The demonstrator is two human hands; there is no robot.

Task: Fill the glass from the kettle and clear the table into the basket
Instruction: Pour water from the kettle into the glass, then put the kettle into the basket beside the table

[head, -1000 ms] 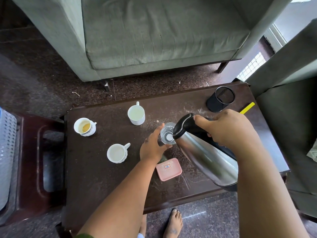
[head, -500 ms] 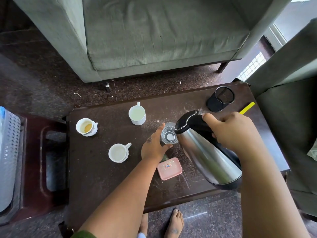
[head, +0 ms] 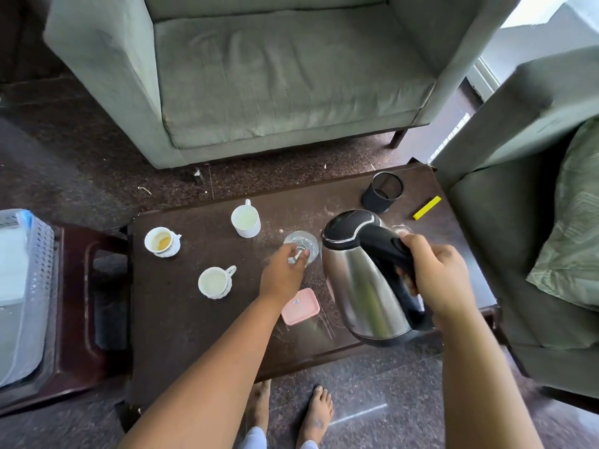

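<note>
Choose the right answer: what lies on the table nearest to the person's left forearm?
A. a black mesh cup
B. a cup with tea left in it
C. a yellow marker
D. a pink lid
D: the pink lid lies flat on the table right beside the left forearm, between it and the kettle; the other things sit farther away.

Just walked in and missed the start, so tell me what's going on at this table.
A person is standing at a dark coffee table. The right hand grips the black handle of a steel electric kettle, held nearly upright beside a clear glass. The left hand holds that glass on the table. Nothing is cleared yet: three white cups, a pink lidded box, a black mesh holder and a yellow marker remain there. The white basket sits at the left.
</note>
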